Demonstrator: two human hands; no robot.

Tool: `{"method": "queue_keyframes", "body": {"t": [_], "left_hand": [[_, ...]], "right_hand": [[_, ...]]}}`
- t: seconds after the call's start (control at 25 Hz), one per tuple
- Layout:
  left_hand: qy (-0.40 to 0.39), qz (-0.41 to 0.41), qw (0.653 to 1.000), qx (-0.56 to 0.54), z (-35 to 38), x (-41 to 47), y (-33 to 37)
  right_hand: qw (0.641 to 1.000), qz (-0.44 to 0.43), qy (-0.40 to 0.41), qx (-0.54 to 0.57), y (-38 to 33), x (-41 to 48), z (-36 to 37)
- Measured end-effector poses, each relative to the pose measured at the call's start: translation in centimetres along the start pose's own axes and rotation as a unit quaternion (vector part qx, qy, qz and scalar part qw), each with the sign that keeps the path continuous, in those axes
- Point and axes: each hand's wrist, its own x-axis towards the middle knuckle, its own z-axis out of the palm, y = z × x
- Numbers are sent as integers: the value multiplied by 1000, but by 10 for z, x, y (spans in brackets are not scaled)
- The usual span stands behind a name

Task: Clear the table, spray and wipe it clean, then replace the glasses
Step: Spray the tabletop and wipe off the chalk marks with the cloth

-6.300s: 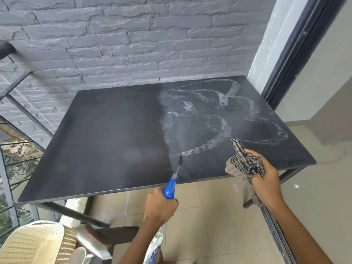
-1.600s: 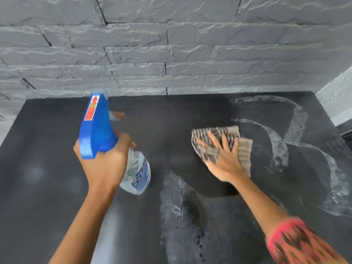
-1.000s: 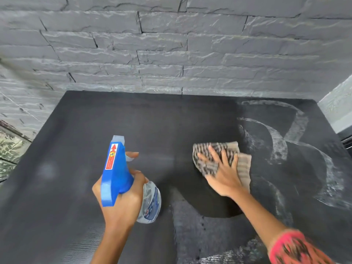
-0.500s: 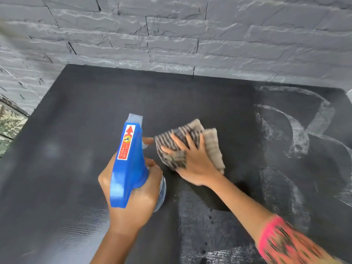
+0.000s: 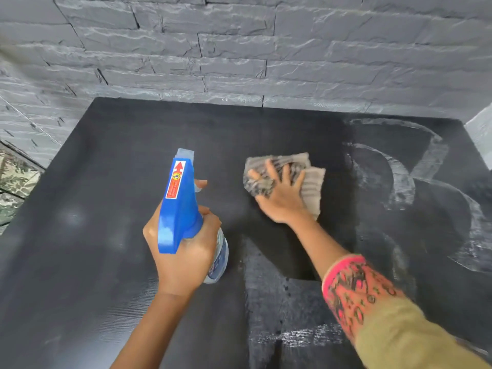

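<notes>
A person's left hand [image 5: 183, 251] grips a blue-headed clear plastic spray bottle [image 5: 181, 203] above the matte black surface [image 5: 87, 209], while the right hand [image 5: 279, 198], fingers spread flat, presses a striped grey cloth [image 5: 310, 182] onto it mid-surface, beside pale cleaner streaks [image 5: 399, 187] below a grey stone-brick wall [image 5: 239, 49].

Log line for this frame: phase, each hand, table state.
phase: wiping | left hand: grips spray bottle | right hand: presses cloth on table | streaks on right side | glasses: not in view

Seemingly a home terrace: table [image 5: 106, 182] against grey stone-brick wall [image 5: 239, 49], foliage [image 5: 13, 171] beyond.
</notes>
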Motion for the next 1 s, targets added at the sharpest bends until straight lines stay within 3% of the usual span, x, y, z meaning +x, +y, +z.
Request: {"method": "queue_keyframes", "body": {"t": [0.08,0.2,0.28,0.36,0.44,0.52,0.68,0.8,0.88,1.0], "left_hand": [[23,14,999,-18,2,2,7],[18,9,1000,-19,3,4,7],[21,15,1000,-15,2,3,7],[23,23,999,-15,3,3,10],[23,27,999,-11,4,2,12],[24,23,999,-12,4,3,16],[10,40,999,6,-9,-14,25],[-1,30,999,22,-30,-42,24],[0,5,1000,10,-48,-64,21],[3,-34,999,-4,-73,-94,12]], "right_hand": [[994,-108,4,-18,-22,-59,17],[983,-177,11,-53,-3,-161,35],[987,-144,9,-66,37,-199,34],[995,-57,22,-72,66,-179,21],[998,50,18,-32,59,-138,10],[996,94,6,4,27,-109,9],[998,-60,-9,-5,-37,-161,30],[988,-146,11,-45,-32,-246,47],[990,-128,-5,-63,-1,-291,49],[999,29,-8,-42,38,-285,35]]}}
